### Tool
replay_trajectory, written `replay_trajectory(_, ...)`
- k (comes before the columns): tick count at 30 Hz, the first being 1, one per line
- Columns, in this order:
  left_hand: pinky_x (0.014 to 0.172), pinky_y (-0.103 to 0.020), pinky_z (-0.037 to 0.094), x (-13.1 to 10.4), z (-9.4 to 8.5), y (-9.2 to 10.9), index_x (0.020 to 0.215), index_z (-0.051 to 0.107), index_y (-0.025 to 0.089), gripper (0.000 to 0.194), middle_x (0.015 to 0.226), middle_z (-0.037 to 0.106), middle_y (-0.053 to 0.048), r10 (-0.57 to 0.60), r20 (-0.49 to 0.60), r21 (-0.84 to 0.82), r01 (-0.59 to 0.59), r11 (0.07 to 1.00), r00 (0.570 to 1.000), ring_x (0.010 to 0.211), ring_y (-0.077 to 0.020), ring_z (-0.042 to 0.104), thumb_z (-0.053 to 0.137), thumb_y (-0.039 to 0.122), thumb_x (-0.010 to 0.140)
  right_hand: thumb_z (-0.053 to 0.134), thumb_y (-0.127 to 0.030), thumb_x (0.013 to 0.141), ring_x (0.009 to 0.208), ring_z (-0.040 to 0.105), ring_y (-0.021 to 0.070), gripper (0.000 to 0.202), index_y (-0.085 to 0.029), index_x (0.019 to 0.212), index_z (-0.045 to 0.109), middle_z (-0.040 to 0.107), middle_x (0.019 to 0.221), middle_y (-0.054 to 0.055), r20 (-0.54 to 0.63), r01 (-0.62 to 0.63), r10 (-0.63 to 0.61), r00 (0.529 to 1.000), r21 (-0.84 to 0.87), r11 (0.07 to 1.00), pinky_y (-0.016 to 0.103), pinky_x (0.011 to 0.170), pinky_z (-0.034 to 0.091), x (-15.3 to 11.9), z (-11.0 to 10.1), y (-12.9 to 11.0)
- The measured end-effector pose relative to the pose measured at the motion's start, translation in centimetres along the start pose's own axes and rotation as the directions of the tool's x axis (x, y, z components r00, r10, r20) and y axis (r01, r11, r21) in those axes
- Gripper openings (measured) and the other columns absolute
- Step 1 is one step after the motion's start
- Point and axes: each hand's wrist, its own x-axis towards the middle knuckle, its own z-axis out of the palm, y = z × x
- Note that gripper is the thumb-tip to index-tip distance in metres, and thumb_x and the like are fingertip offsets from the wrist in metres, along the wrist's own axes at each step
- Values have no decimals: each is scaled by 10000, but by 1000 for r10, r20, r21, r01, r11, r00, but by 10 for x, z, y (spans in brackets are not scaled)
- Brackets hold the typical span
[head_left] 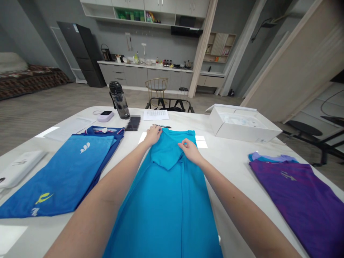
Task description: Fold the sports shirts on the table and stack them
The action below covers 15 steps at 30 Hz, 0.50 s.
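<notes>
A bright turquoise shirt (pixel 166 200) lies lengthwise on the white table in front of me, its long sides folded inward. Near its far end a sleeve is folded over into a pointed flap (pixel 168 159). My left hand (pixel 154 134) is closed on the cloth at the far left corner, its fingers bent over the edge. On the right side of the flap, my right hand (pixel 189 149) is closed in a pinch at the cloth, thumb and forefinger together. Exactly how much fabric sits between those fingertips is hard to see.
Folded blue shirts (pixel 80 161) lie left, beside a white box-shaped device (pixel 21 168). A folded purple shirt (pixel 298 193) and an open white box (pixel 239 123) are on the right. Along the far side stand a dark bottle (pixel 120 102), a pen (pixel 164 126) and printed paper (pixel 156 114).
</notes>
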Motion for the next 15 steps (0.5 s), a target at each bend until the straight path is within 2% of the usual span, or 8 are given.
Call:
replay_trajectory(3,961,-424,426,5,-14,14,1038,586,240,170,1118,599,-78,5,-171,-135,-28,991,985,1110,-253,546,429,299,1010,674,-582,853,515,503,118,392,-235,842,492,527,585,-58,95,-90,58,994,379,921,212,487,315,4,-29,-18)
replay_trajectory(5,949,-404,429,12,-21,30,1031,579,238,170,1091,600,-75,19,-280,-165,-68,984,960,1080,-240,554,420,298,1015,768,-575,779,448,395,78,439,-226,850,511,503,562,-68,116,-165,124,985,471,866,194,442,242,15,-57,-25)
replay_trajectory(7,942,-417,425,18,-22,47,1052,585,233,180,1101,601,-88,26,-327,-118,-68,991,945,1089,-255,550,427,311,1016,817,-518,753,428,308,53,434,-212,809,515,498,565,-62,147,-229,180,973,481,846,194,416,186,30,-82,-21)
replay_trajectory(9,945,-461,411,20,-16,61,1065,605,218,189,1127,601,-116,9,-275,9,-7,1000,961,1117,-300,536,452,310,1003,810,-458,777,435,306,56,387,-201,764,522,468,546,-63,89,-280,266,960,394,876,199,413,197,45,-95,-6)
replay_trajectory(11,944,-499,396,14,-6,70,1094,622,192,209,1169,594,-155,-38,-179,153,66,986,983,1139,-344,524,469,284,985,800,-373,790,460,373,76,302,-183,764,566,496,559,-48,-57,-337,354,934,198,920,208,429,257,54,-92,16)
replay_trajectory(13,946,-507,391,2,5,74,1172,612,169,264,1219,582,-184,-59,-129,245,89,965,990,1151,-359,521,452,262,984,772,-294,803,530,474,105,197,-174,854,624,562,628,-29,-147,-343,341,929,10,939,216,490,344,54,-80,39)
replay_trajectory(15,963,-499,388,-12,12,73,1276,574,170,333,1264,577,-185,-1,-131,282,38,959,991,1166,-345,528,409,253,999,752,-270,814,676,583,143,225,-184,994,649,643,770,3,-203,-304,271,941,-154,940,236,614,430,49,-65,57)
